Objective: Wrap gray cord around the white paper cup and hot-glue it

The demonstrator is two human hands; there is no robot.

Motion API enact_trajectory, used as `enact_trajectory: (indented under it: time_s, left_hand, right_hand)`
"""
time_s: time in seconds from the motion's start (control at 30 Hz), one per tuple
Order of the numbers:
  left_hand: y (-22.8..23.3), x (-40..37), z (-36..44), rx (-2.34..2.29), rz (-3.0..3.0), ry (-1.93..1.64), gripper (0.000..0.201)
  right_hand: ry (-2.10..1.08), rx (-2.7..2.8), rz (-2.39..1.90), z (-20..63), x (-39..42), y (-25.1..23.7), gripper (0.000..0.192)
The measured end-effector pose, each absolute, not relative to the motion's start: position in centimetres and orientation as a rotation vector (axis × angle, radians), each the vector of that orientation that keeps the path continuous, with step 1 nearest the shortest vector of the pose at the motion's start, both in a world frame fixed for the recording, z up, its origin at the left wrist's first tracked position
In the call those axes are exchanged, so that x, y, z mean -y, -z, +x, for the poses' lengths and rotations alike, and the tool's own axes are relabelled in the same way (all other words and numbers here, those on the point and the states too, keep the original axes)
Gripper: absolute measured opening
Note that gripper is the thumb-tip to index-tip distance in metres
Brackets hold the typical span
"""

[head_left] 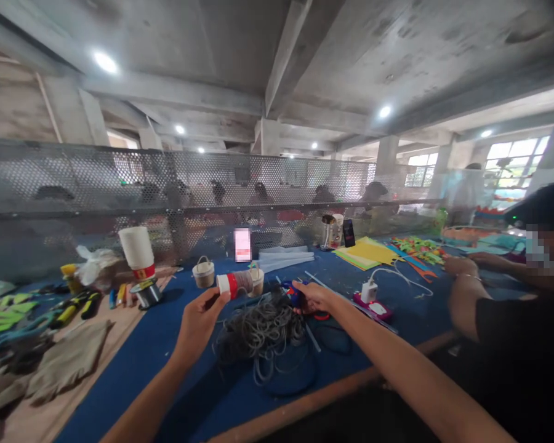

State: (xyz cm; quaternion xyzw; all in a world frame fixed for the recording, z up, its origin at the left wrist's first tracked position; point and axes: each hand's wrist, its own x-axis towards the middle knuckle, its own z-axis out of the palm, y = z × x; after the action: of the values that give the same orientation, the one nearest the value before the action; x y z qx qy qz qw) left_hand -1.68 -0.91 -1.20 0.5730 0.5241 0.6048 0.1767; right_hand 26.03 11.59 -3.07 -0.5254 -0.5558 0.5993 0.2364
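Observation:
My left hand (pixel 204 312) pinches a red and white paper cup (pixel 227 285) held on its side, with greyish cord wound around its right part. My right hand (pixel 314 298) is closed around a dark blue tool with some red on it (pixel 297 294); its exact kind is unclear. Below and between the hands lies a tangled heap of grey cord (pixel 268 329). Just behind the held cup stands a small cup with a handle (pixel 257 280), partly hidden. A similar small handled cup (pixel 204 274) stands to its left.
Stacked paper cups (pixel 136 246) stand on a metal spool (pixel 148 295) at left, near work gloves (pixel 71 360). A phone (pixel 242 245) leans upright behind. Yellow sheets (pixel 372 251) and a purple power strip (pixel 373 307) are at right, beside another person (pixel 521 332).

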Motion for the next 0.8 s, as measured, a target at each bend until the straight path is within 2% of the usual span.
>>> enact_trajectory:
  time_s: [0.2, 0.4, 0.53, 0.6, 0.8]
  left_hand:
    - [0.5, 1.5, -0.9, -1.488, 1.595, -1.741, 0.031]
    - [1.0, 1.3, -1.0, -1.522, 1.688, -1.714, 0.033]
    - [1.1, 1.3, -0.9, -1.498, 1.696, -1.728, 0.033]
    - [0.9, 1.4, -0.7, -1.476, 1.682, -1.742, 0.032]
    - [0.8, 1.3, -0.6, -1.467, 1.636, -1.763, 0.028]
  right_hand:
    - [-1.202, 1.847, -1.617, 26.9, -10.2, 1.8, 0.044]
    - [-0.808, 1.918, -1.37, 25.7, -8.6, 0.4, 0.029]
    - [-0.782, 1.976, -1.164, 22.7, -7.2, 0.0, 0.023]
    - [-0.872, 1.991, -0.977, 21.1, -6.7, 0.0, 0.022]
    - [-0.977, 1.957, -0.894, 18.4, -6.2, 0.3, 0.021]
